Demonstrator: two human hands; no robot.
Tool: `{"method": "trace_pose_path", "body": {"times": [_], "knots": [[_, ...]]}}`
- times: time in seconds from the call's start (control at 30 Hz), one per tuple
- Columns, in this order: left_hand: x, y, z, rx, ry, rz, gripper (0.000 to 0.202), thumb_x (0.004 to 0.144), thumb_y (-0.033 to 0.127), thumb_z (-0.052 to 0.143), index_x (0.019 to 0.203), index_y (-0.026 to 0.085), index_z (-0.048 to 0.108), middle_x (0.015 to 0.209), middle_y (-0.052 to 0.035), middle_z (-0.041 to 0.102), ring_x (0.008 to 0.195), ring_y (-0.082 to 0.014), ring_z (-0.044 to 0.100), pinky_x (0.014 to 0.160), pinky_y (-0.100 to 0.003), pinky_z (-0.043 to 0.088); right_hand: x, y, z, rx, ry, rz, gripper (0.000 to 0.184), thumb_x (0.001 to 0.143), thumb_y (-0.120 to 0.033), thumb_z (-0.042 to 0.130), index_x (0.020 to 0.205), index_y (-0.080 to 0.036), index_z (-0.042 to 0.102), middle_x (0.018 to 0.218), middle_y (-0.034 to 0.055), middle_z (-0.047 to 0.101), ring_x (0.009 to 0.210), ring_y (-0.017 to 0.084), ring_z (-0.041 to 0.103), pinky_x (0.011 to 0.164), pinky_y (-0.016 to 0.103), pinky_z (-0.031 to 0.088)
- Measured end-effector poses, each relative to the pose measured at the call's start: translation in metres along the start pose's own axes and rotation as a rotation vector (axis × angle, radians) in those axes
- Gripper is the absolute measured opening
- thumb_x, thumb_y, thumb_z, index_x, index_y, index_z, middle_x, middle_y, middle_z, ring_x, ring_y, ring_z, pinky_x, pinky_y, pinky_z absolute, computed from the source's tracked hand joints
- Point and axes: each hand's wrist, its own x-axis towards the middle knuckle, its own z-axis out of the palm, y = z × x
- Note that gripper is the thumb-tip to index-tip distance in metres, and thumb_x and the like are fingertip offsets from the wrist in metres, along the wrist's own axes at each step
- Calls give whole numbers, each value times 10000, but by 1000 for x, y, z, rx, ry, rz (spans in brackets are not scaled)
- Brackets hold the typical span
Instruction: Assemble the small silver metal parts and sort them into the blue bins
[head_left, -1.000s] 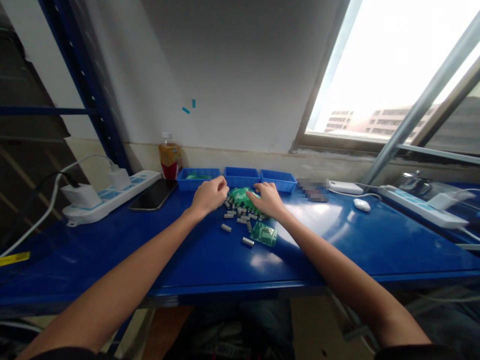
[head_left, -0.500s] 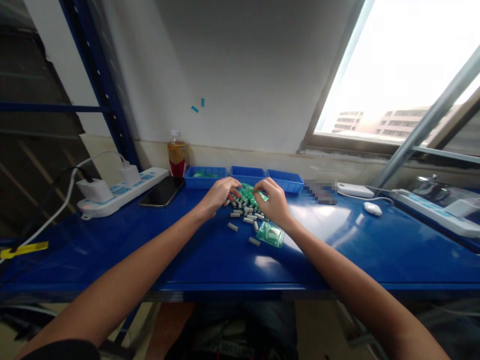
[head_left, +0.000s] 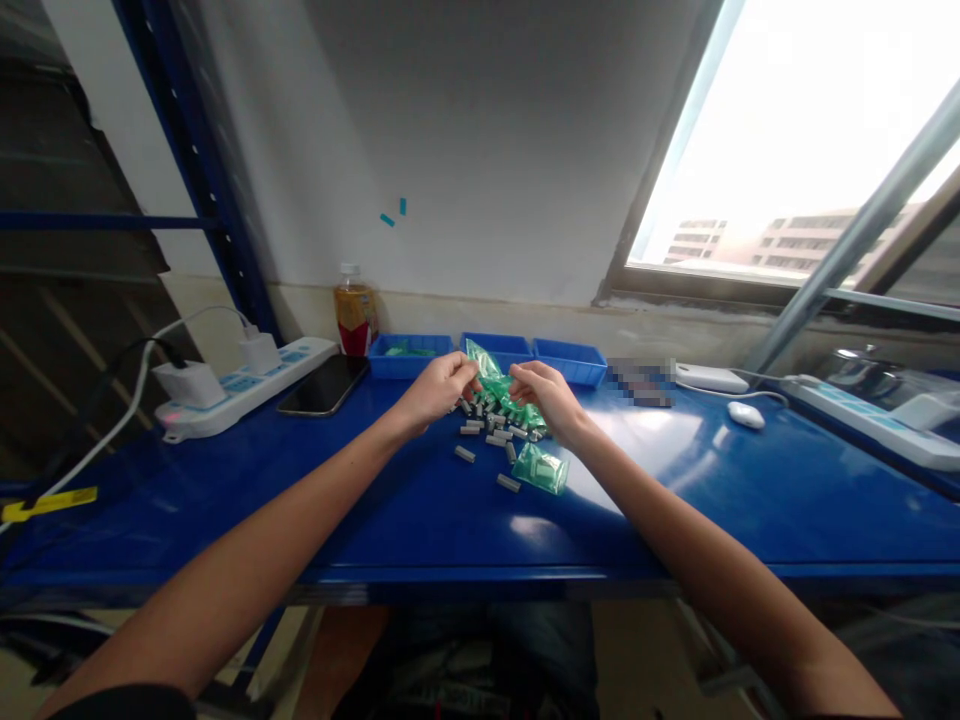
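My left hand point(head_left: 447, 388) pinches the left side of a small green plastic bag point(head_left: 484, 361), raised above the pile. On the bag's other side, my right hand point(head_left: 548, 397) has its thumb and fingers closed at the right edge. Under both hands lie more green bags point(head_left: 525, 411) and several short silvery metal cylinders point(head_left: 496, 440). A green bag with pieces inside point(head_left: 541, 468) rests nearer me, close to a loose cylinder point(head_left: 508, 483). The fingers partly cover the pile.
Behind the pile stand three blue bins; the left bin point(head_left: 409, 367) holds green bags. A drink bottle point(head_left: 355, 310), a phone point(head_left: 324, 386) and a power strip point(head_left: 247, 385) are on the left. On the right are a white earbud case point(head_left: 745, 416) and another power strip point(head_left: 874, 420).
A green bag has come up from the pile between my hands. The fingers of both hands have closed from a looser, curled pose.
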Motion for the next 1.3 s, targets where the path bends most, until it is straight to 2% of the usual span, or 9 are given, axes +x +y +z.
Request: {"method": "trace_pose_path", "body": {"times": [0.2, 0.37, 0.73, 0.83, 0.9, 0.97, 1.03, 1.17, 1.3], "knots": [[0, -1, 1, -17, -36, 78, 234, 854, 353, 514, 699, 179, 495, 677, -5, 594, 591, -113, 503, 566, -221, 367, -2, -4, 1, 263, -96, 289, 257, 814, -387, 590, 748, -139, 602, 589, 20, 582, 509, 112, 530, 470, 228, 371], [1, -3, 2, -58, -61, 99, 223, 864, 346, 507, 712, 186, 480, 698, 2, 596, 601, -108, 492, 578, -211, 364, -5, -8, 1, 410, -162, 304, 213, 802, -319, 609, 705, -131, 586, 566, 14, 582, 498, 99, 534, 462, 217, 363], [7, -2, -14, 228, 21, 151, 295, 799, 409, 573, 621, 174, 575, 588, -6, 568, 574, -135, 485, 584, -232, 354, 2, -2, -3, -224, 92, -250, 248, 832, -386, 504, 672, -197, 491, 528, -38, 484, 481, 102, 417, 482, 239, 314], [7, -6, -15, 156, 19, -84, 428, 770, 554, 557, 625, 158, 627, 559, -33, 587, 526, -140, 505, 510, -233, 344, -4, -2, -3, -409, 205, -488, 200, 851, -326, 483, 695, -203, 507, 599, -16, 513, 555, 123, 459, 561, 256, 367], [7, -6, -13, -1, -80, -307, 580, 771, 664, 465, 602, 140, 648, 527, -61, 586, 473, -136, 499, 459, -236, 330, -9, -3, -3, -483, 244, -601, 172, 865, -295, 471, 732, -205, 533, 658, 2, 548, 600, 134, 485, 610, 263, 391], [6, -2, -11, -215, -193, -451, 658, 775, 705, 398, 632, 124, 673, 526, -78, 591, 447, -130, 495, 430, -232, 326, -12, -4, -3, -501, 207, -670, 161, 882, -272, 454, 777, -204, 557, 710, 16, 576, 634, 137, 508, 638, 261, 405], [6, 2, -10, -371, -192, -496, 602, 782, 661, 437, 704, 118, 685, 581, -84, 619, 471, -130, 525, 428, -223, 342, -14, -5, -2, -500, 131, -713, 171, 894, -258, 439, 809, -201, 575, 753, 27, 596, 672, 138, 529, 663, 260, 414], [5, 3, -9, -354, 21, -323, 230, 731, 376, 635, 770, 149, 648, 663, -35, 626, 527, -115, 548, 445, -200, 365, -12, -2, -1, -478, 53, -664, 144, 857, -267, 480, 865, -200, 607, 783, 35, 600, 718, 149, 540, 701, 282, 425], [2, 0, -6, -178, 97, 15, 181, 741, 313, 633, 853, 171, 633, 674, 1, 590, 572, -102, 530, 487, -186, 381, -6, 0, 1, -146, 2, -240, 168, 754, -316, 572, 834, -171, 595, 689, 13, 586, 650, 143, 545, 629, 279, 428]]}}
